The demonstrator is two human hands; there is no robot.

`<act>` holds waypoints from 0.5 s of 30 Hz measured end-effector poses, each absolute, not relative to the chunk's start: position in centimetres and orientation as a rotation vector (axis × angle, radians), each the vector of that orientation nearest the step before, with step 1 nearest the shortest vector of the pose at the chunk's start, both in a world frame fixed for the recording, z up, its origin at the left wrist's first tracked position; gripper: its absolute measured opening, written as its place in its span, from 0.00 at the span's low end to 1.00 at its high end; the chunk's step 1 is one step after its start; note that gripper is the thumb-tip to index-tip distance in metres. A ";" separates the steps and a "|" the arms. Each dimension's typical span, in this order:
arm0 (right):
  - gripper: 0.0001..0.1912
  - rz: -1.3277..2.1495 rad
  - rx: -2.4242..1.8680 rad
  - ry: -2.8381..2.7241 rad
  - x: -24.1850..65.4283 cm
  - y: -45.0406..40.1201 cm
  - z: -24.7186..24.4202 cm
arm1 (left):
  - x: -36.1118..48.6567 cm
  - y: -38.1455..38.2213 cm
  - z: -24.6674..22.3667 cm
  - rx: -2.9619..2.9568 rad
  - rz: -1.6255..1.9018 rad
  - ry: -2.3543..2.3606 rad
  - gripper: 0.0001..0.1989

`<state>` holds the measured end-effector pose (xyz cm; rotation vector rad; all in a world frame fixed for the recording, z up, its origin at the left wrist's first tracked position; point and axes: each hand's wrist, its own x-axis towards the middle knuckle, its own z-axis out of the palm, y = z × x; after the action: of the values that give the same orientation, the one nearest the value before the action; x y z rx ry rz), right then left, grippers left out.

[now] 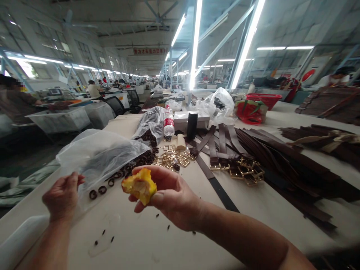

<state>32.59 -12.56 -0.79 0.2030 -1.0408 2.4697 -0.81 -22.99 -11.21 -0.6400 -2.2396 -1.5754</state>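
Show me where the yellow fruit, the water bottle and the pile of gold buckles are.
yellow fruit (pixel 140 185): head view, on its bitten flesh.
water bottle (pixel 168 123): head view, on its red label.
gold buckles (pixel 173 158): head view, middle of the pile.

Yellow fruit (pixel 140 185); brown belts (pixel 270 150)

L fingertips (pixel 80 179) hidden behind plastic bag (pixel 95 153).

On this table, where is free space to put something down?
Bare table lies in front of the right hand, between the plastic bag and the dark strap, with only small bits. Around the buckles and belts it is crowded.
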 end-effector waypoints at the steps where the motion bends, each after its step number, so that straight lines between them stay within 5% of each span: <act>1: 0.27 2.480 0.219 -1.037 32.7 -12.6 -0.7 | -0.7 -23.0 -11.1 -0.620 -1.588 -2.232 0.15; 15: 0.30 2.651 0.335 -1.231 37.2 -15.9 2.5 | 1.6 -23.2 -9.5 -0.736 -1.628 -2.195 0.12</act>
<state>37.22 -15.91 2.49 0.3350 -1.2306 2.6507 1.59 -23.15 -9.54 -0.7358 -2.1947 -1.6283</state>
